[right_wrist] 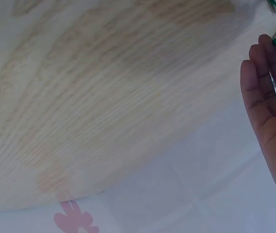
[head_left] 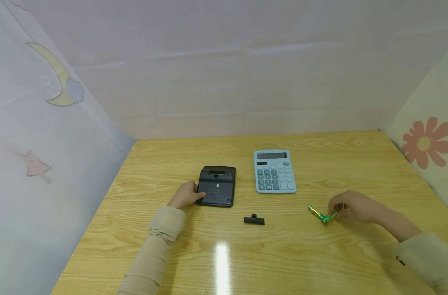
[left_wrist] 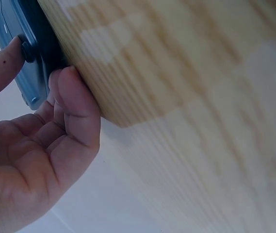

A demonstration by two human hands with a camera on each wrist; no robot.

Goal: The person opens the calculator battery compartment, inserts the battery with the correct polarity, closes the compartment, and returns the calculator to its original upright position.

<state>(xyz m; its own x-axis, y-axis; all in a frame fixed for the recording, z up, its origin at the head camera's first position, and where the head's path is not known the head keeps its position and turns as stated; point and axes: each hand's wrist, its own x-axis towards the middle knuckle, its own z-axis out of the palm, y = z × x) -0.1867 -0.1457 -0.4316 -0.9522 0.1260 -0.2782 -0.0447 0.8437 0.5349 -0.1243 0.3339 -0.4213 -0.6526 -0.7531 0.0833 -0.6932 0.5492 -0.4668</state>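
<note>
A black calculator [head_left: 216, 192] lies back side up, with an uncovered slot near its far edge. My left hand [head_left: 185, 194] grips its near left corner; in the left wrist view the thumb [left_wrist: 4, 65] presses the calculator's back [left_wrist: 24, 48] beside a round foot, fingers curled at the underside. To the right, my right hand [head_left: 353, 206] pinches a green-and-gold battery [head_left: 333, 213], partly hidden by the fingers. Another such battery [head_left: 315, 212] lies at an angle on the table, its end close to the held one. A small black battery cover [head_left: 254, 220] with a tab lies between the hands.
A light blue calculator [head_left: 274, 172] rests face up behind the cover, right of the black one. The wooden table [head_left: 194, 262] meets cloth-covered walls at the back [head_left: 216, 98] and sides. Light glares off the table near the front.
</note>
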